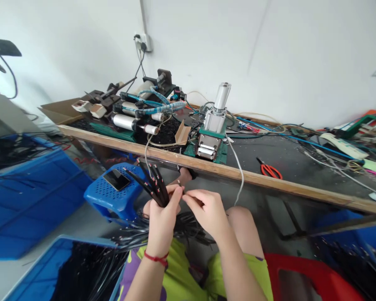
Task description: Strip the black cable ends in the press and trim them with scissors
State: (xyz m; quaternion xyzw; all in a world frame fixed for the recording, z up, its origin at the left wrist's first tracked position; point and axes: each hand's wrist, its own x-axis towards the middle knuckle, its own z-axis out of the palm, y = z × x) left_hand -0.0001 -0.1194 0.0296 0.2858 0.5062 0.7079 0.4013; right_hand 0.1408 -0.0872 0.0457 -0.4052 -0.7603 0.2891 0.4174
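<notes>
My left hand (pixel 164 211) is closed around a bundle of black cables (pixel 155 184), whose cut ends show small red and white wire tips fanning up and to the left. Thumb and forefinger of my right hand (pixel 207 207) are pinched together by the left thumb, at the end of a single dark cable (pixel 181 187). That cable is small and partly hidden by the fingers. More black cables (pixel 188 225) lie loosely across the lap below both hands.
A wood-edged workbench (pixel 253 177) runs across in front, carrying a pneumatic press (pixel 211 133), air cylinders (pixel 125 121) and red-handled pliers (pixel 270 170). A phone (pixel 116 179) lies on a blue stool (pixel 113 200). Blue bins (pixel 34 200) of cables stand left; a red stool (pixel 313 267) is at right.
</notes>
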